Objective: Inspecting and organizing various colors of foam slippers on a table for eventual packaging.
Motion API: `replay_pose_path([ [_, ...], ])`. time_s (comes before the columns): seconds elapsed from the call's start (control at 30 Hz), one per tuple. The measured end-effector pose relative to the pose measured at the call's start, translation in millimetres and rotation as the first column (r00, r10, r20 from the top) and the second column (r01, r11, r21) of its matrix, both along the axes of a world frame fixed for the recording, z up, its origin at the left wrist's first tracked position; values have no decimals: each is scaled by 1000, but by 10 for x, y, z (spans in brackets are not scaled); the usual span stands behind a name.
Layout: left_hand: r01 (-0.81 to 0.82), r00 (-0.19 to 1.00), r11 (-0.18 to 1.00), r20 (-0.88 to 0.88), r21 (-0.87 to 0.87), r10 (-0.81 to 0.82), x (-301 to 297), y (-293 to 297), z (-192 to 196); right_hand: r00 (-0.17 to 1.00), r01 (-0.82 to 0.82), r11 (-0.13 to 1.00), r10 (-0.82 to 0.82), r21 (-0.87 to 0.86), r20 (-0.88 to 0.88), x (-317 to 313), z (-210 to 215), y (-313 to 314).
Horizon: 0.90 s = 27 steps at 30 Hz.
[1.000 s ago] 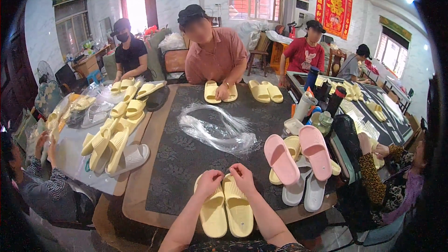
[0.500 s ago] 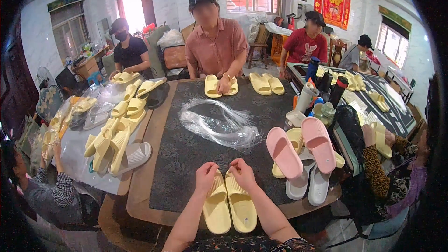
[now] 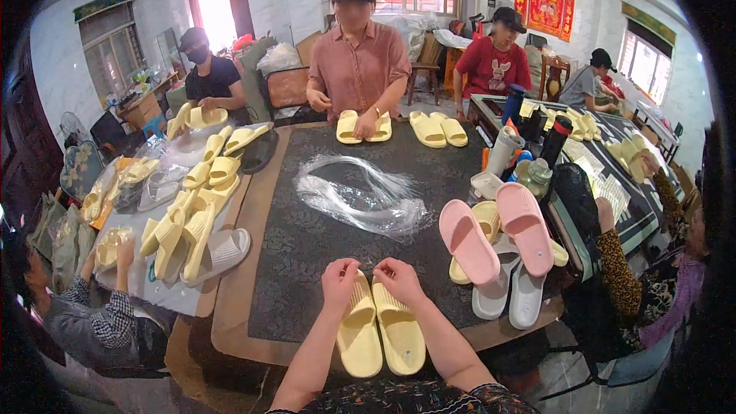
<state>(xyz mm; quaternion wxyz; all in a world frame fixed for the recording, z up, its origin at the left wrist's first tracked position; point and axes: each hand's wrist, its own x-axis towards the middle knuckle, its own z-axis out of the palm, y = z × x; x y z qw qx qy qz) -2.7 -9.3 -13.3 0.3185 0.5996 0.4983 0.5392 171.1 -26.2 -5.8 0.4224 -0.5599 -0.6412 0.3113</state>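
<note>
A pair of pale yellow slide sandals, a left one [image 3: 359, 343] and a right one [image 3: 402, 337], lies side by side at the table's near edge, toes pointing away from me. My left hand [image 3: 338, 284] is by the toe of the left sandal with thumb and fingers pinched. Likewise my right hand [image 3: 398, 281] is pinched over the right sandal's toe. A small gap parts the two hands; whatever thin thing they grip is too fine to make out. Beyond them a loose bundle of clear plastic strands [image 3: 399, 218] lies on the dark tabletop.
To the right, pink slides [image 3: 468, 241] rest on yellow and white ones [image 3: 526, 303], with bottles [image 3: 556, 142] behind. Yellow slides [image 3: 180, 234] and a grey one [image 3: 226, 249] are piled at left. Across the table a person handles a yellow pair [image 3: 347, 129]; co-workers sit around.
My hands stay pinched at the sandal toes, with little movement. The person opposite stands more upright, one hand off the sandals. At right, a co-worker's hand has moved farther off with a yellow slide.
</note>
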Motion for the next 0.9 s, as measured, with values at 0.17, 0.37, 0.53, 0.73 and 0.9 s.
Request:
replay_pose_path([
  [0.17,88,995,994,-38,-69,-91,110,-101,297,998,20,998,-17,59,-55,47,21,-27],
  [0.37,53,997,997,-54,64,-49,16,-47,78,999,12,995,-8,98,-46,12,15,-29],
  [0.53,56,997,994,67,-90,-50,58,-71,140,986,12,999,-5,40,-164,12,62,-43],
  [0.73,151,986,975,100,-163,-136,8,-19,97,993,32,998,-26,56,-118,41,49,-21],
  [0.9,205,974,960,135,-189,-182,-33,15,20,994,-24,998,30,63,-108,34,78,-28],
])
